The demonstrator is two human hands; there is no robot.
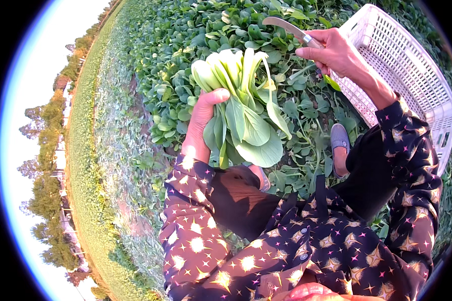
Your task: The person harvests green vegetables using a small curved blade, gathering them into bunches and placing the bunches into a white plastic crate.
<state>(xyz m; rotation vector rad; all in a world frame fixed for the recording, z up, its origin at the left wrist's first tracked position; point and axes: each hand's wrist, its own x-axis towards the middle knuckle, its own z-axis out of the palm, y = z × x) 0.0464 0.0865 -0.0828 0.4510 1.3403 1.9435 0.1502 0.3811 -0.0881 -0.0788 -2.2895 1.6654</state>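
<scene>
My left hand (205, 116) grips a bunch of bok choy (248, 116), with the pale stem bases pointing up and away and the green leaves hanging toward me. One thin stalk bends loosely down at the bunch's right side. In my right hand (335, 56) is a knife with a curved blade (284, 25) and a short light-coloured handle. The blade points left and is apart from the bunch. The handle's far end is hidden inside my fist. Just right of that hand stands a white slatted plastic crate (403, 56).
Leafy bok choy plants (165, 64) grow densely ahead. Loose leaves and stalks (305, 150) cover the ground around my shoes (339, 139). To the left lies a strip of cut ground (124, 150), with a greener field strip and trees (47, 180) beyond. The crate walls rise close to my right arm.
</scene>
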